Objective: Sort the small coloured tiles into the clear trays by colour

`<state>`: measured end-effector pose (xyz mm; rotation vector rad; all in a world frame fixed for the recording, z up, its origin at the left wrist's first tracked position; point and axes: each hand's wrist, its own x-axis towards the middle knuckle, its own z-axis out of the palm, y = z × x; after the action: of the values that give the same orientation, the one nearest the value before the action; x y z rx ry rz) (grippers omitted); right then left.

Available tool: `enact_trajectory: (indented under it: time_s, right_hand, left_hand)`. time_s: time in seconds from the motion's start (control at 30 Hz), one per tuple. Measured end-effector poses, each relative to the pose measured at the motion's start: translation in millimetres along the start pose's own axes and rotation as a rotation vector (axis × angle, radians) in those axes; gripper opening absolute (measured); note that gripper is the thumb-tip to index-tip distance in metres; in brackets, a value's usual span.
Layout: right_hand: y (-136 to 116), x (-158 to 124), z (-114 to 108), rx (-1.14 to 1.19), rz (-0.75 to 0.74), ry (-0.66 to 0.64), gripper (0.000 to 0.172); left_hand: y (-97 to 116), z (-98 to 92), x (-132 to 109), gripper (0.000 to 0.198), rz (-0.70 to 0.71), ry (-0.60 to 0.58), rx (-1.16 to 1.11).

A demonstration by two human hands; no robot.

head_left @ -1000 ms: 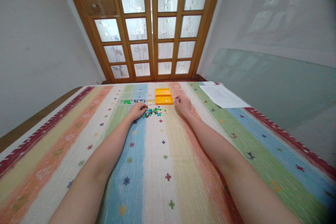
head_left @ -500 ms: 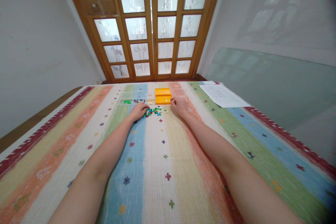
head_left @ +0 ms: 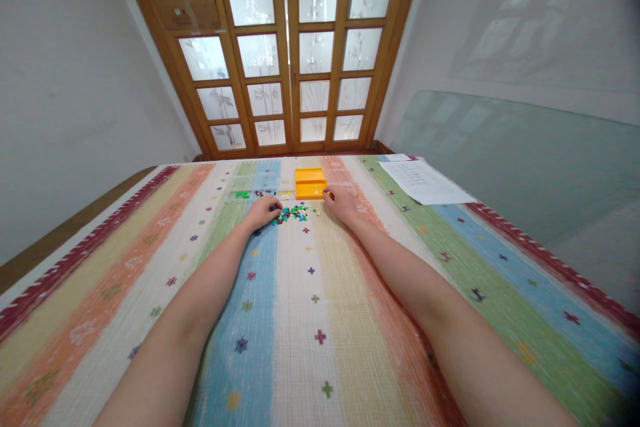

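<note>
A heap of tiny multicoloured pieces (head_left: 296,214) lies on the striped tablecloth between my hands. My left hand (head_left: 262,212) rests at the heap's left edge, fingers curled together; what they pinch, if anything, is too small to name. Behind the heap stands an open orange box (head_left: 310,176) with its lid side tilted back and a few pale specks in its front part. At the box's right front corner is my right hand (head_left: 342,203), thumb and fingertips closed. Something small and yellowish shows at the fingertips, but its kind is unclear.
Left of the orange box are clear containers holding green pieces (head_left: 243,195), dark red pieces (head_left: 265,193) and yellow pieces (head_left: 285,194). Printed paper sheets (head_left: 425,181) lie at the right. A glass-paned wooden door (head_left: 287,93) is beyond the table.
My left hand has shifted very slightly left at the edge of the heap. My right hand stays by the box corner, its fingertips barely changed.
</note>
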<state>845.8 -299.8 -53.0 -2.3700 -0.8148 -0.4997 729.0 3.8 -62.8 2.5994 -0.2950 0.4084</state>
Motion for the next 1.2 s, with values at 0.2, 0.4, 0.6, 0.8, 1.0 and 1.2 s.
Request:
enact_trajectory:
  time_s: [0.2,0.4,0.6,0.8,1.0,1.2]
  right_hand:
    - [-1.6,-0.4,-1.0,0.013,-0.02,0.007,0.02]
    - [0.8,0.2,1.0,0.043,-0.048,0.001,0.019]
    - [2.2,-0.4,3.0,0.061,-0.073,0.008,0.018]
    - [2.8,-0.8,4.5,0.062,-0.09,0.006,0.019]
    - [1.8,-1.0,4.2,0.053,-0.085,-0.01,0.019]
    - [0.2,-1.3,3.1,0.057,-0.082,-0.015,0.02]
  left_hand:
    - [-1.6,-0.7,-1.3,0.017,-0.135,0.152,-0.095]
    - [-19.1,-3.9,3.8,0.016,-0.313,0.474,-0.289]
    - [-50.8,-14.3,2.6,0.021,-0.467,0.769,-0.425]
    - [-68.2,-23.6,-2.5,0.032,-0.637,0.964,-0.619]
    - [-69.6,-20.6,-4.7,0.057,-0.634,0.92,-0.6]
    - [-53.4,-16.5,-1.7,0.038,-0.534,0.64,-0.455]
